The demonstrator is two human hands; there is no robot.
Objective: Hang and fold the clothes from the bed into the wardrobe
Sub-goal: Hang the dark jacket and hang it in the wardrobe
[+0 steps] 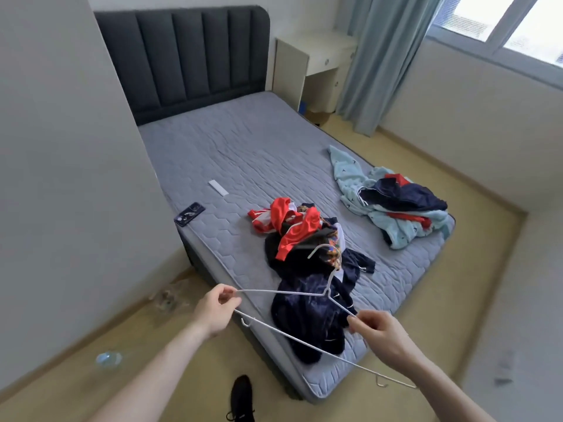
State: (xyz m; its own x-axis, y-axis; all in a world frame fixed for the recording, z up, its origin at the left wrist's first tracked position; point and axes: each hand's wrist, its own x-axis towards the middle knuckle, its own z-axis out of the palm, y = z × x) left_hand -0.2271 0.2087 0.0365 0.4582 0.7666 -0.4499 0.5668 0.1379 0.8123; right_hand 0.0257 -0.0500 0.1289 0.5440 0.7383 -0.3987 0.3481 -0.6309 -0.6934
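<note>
A thin white wire clothes hanger (304, 318) is held in both hands above the foot of the bed. The left hand (214, 312), at approx. 7 o'clock of the view's centre, pinches the hanger's left corner between thumb & fingers. The right hand (382, 338), at approx. 5 o'clock, pinches the sloping shoulder wire w/ curled fingers. The hanger's hook points up toward 12 o'clock, over the clothes; small notch hooks are seen on its long bottom wire.

Directly behind the hanger, a heap of dark navy, black & red-and-white garments (307, 269) lies on the grey quilted mattress (243, 153), near its bottom edge. At approx. 3 o'clock from that heap, well apart, a second pile of light blue patterned cloth w/ navy & red pieces (396, 202) sits by the mattress's right corner.

At 10 o'clock from the heap, a dark phone (189, 214) rests at the mattress's left edge, and a small white rectangular object (218, 187) lies just beyond it. A dark grey padded headboard (182, 56) stands at 12 o'clock. A cream bedside desk (313, 62) & pale blue-grey curtain (380, 62) are seen at 1 o'clock, w/ a window (502, 22) at 2 o'clock.

On the tan floor (182, 345), a clear plastic bottle (108, 359) lies at 8 o'clock & a black shoe (241, 399) at 6 o'clock.
</note>
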